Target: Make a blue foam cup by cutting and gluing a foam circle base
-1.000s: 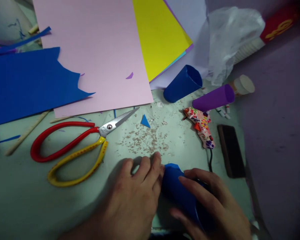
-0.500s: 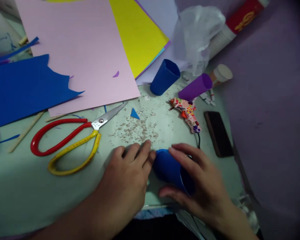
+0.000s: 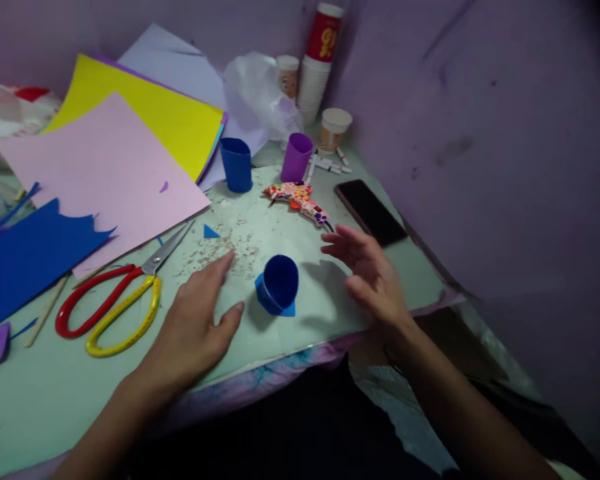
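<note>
A blue paper-covered cup (image 3: 279,285) stands near the table's front edge, its opening towards me, with blue corners sticking out at its base. To its left, my left hand (image 3: 200,310) is open, thumb apart from the fingers, not touching the cup. My right hand (image 3: 367,273) hovers open to the right of the cup, fingers spread and nothing in it. Beyond the cup lies a flower-patterned glue gun (image 3: 300,200). Farther back stand a second blue cup (image 3: 237,170) and a purple one (image 3: 297,159).
Red-and-yellow-handled scissors (image 3: 147,267) lie at left beside a cut blue sheet (image 3: 35,257). Pink paper (image 3: 115,160) and yellow paper (image 3: 150,107) lie behind. A phone (image 3: 370,210) rests at right. Stacked paper cups (image 3: 314,87) stand by the wall, near several markers (image 3: 330,163).
Both hands have let go of the blue cup and moved apart. The cup, tilted between them before, now stands by itself. The camera view has shifted, showing more of the wall.
</note>
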`<state>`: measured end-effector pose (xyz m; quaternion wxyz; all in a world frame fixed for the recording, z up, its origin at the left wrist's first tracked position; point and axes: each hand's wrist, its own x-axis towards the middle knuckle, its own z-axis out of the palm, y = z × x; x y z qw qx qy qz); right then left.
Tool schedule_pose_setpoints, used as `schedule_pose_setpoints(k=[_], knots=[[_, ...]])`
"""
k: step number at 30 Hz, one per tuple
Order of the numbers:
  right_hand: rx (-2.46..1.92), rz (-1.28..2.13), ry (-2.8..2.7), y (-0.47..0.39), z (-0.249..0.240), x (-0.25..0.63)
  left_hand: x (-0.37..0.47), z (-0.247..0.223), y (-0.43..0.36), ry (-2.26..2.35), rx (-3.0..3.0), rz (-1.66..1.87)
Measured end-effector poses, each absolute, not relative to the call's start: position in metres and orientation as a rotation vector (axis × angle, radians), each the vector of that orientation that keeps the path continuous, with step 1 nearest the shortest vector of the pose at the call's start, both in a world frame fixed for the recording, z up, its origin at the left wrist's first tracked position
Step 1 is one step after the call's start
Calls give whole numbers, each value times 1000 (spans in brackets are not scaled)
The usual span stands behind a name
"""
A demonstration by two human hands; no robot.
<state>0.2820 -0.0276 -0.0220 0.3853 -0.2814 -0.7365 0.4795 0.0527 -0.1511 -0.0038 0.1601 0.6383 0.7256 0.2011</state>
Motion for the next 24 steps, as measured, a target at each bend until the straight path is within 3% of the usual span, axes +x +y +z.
schedule_pose_setpoints(k=[4,13,24], knots=[[-681,1195,-2092,-33,-29,283,64,21,-158,2201,1850,766],[-565,1058,-2337,-20,-25,269,87,39,-150,2046,2404,780],[-594,888,-2515,-20,-34,255,71,44,-126,1790,2464,194]])
